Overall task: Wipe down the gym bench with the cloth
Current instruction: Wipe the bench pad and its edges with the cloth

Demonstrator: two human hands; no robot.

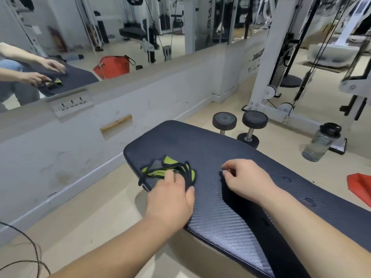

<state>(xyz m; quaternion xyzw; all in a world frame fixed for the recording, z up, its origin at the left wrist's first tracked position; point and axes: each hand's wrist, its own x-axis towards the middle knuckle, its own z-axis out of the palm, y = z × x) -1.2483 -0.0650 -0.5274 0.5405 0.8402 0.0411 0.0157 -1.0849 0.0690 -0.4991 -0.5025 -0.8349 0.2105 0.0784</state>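
Note:
A dark padded gym bench (230, 207) with a woven texture runs from the middle toward the lower right. A crumpled green and black cloth (168, 170) lies near the bench's far left corner. My left hand (170, 197) presses down on the cloth, fingers over its near part. Beside it, my right hand (245, 179) rests on the bare bench pad with its fingers loosely curled and nothing in it.
Two black dumbbells (241, 125) stand on the floor past the bench's far end. A clear water bottle (321, 142) stands at the right, near a white cable machine (281, 57). A low wall with a mirror (100, 37) runs along the left. Something red (359, 185) lies at the right edge.

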